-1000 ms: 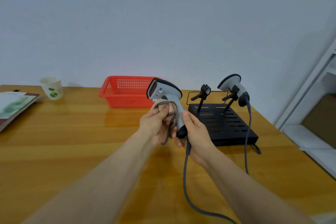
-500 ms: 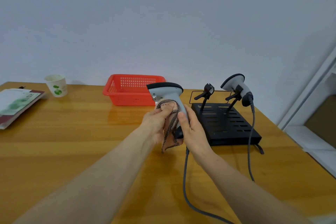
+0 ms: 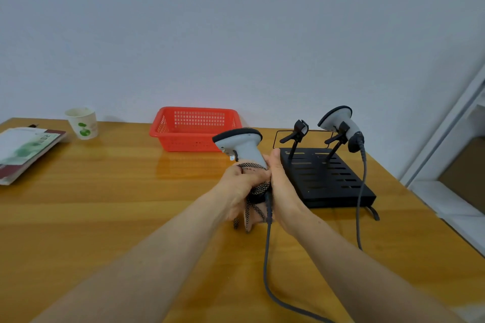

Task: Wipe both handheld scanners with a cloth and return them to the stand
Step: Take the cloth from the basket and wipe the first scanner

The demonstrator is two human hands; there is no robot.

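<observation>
At the far left of the table point(image 3: 105, 204) lie a booklet point(image 3: 23, 149) and a paper cup point(image 3: 82, 123), and further along a red basket point(image 3: 194, 128), none of them in play. The step in hand looks like the wiping of the first of the two scanners. The held scanner point(image 3: 242, 145) stands upright above the table, head turned left, handle down between both hands. The left grip point(image 3: 240, 186) is closed round the cloth point(image 3: 253, 208), pressing it against the handle's lower part, with loose ends hanging below the fist. Just beside it, the right grip point(image 3: 282, 186) clasps the same handle from the other side, thumb up along it, and the cable point(image 3: 266, 257) drops from between the palms toward the near edge. So the scanner's head sits clear above both grips, uncovered. To the right, the stand point(image 3: 328, 178) has one empty cradle point(image 3: 299, 130) near the hands, while the second scanner point(image 3: 338, 120) rests in the far cradle, well apart. The next move probably calls for finishing the handle, then seating this scanner in the free cradle without snagging the cable
</observation>
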